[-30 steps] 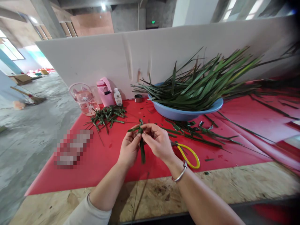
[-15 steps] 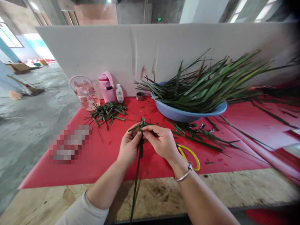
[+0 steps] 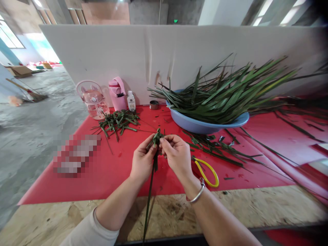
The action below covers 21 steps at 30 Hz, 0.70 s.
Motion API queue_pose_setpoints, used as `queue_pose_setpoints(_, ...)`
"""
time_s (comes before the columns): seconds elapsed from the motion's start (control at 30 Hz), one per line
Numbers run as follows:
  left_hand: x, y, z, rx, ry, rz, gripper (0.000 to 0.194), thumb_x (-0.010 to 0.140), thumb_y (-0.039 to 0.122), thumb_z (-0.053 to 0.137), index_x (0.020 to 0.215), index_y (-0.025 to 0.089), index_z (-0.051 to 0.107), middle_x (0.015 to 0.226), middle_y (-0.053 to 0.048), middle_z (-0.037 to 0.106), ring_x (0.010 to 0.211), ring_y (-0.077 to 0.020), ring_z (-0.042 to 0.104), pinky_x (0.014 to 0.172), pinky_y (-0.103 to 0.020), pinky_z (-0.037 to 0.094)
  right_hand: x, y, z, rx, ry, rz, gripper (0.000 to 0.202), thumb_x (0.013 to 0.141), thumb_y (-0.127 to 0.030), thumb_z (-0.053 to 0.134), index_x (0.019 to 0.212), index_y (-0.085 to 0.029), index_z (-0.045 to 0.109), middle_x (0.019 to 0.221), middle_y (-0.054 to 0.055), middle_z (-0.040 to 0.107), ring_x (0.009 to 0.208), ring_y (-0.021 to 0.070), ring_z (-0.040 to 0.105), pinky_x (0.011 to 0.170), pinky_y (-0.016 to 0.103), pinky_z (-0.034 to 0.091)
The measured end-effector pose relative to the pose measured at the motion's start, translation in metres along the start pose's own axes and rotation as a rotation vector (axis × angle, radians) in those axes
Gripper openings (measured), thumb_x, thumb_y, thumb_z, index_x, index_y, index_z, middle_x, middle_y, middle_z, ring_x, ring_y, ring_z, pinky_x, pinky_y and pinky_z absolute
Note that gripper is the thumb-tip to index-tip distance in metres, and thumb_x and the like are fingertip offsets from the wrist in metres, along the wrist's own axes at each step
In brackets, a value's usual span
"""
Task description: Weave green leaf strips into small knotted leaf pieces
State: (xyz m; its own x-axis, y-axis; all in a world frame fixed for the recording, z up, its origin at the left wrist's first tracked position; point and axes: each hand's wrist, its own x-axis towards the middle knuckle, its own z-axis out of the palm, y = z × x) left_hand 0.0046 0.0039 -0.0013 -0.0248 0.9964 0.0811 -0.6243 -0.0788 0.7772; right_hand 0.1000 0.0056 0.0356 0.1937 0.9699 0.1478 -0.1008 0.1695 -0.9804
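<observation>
Presently, left grip (image 3: 145,155) clenched on folded green leaf strip (image 3: 157,137); right grip (image 3: 175,152), drawn to a pinch, on its right edge. Strip sits between both grips; yellow looped handle (image 3: 216,178) near right grip.

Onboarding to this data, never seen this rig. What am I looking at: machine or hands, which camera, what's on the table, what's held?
No robot: these are a person's bare hands. Every picture comes from one camera worn on that person's head, looking forward and down.

The left hand pinches a folded leaf; a long thin strip hangs below. The right hand is at its right edge; exactly what it grips is too small to tell.

On the red sheet: a blue basin heaped with long leaves, a pile of cut pieces, three bottles, a small tin and a yellow handle beside the right hand. The patch at left is pixelated, so unreadable.
</observation>
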Motion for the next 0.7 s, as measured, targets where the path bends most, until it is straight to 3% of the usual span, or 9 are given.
queue_pose_setpoints(0.27,0.0004,-0.001,-0.0006,0.046,0.014,0.008,0.037,0.07,0.022,0.068,0.107,0.024,0.064,0.098,-0.004,0.069,0.085,-0.0138,0.063,0.076,-0.024,0.049,0.0002,-0.0019,-0.0008,0.039,0.001,0.083,0.02,0.069,-0.033,0.065,0.07,-0.015,0.057,0.055,-0.001,0.059,0.041,0.0084,0.051,0.04,0.019,0.044)
queue_pose_setpoints(0.53,-0.0025,0.0035,0.0032,0.069,0.01,-0.001,0.034,0.07,0.021,0.068,0.104,0.023,0.065,0.1,-0.003,0.068,0.086,-0.0124,0.062,0.079,-0.024,0.048,-0.0019,-0.0031,-0.0001,-0.042,0.01,0.006,0.023,0.074,-0.036,0.063,0.074,-0.014,0.059,0.054,-0.001,0.057,0.041,0.0067,0.048,0.039,0.017,0.041)
queue_pose_setpoints(0.7,-0.0035,0.0034,0.0049,0.077,0.005,0.0,0.032,0.07,0.021,0.069,0.101,0.022,0.066,0.092,-0.003,0.069,0.08,-0.0115,0.062,0.075,-0.023,0.048,-0.003,-0.0017,-0.0001,0.0,0.025,-0.026,0.025,0.073,-0.037,0.065,0.074,-0.016,0.051,0.05,-0.005,0.053,0.039,0.0066,0.046,0.036,0.016,0.038)
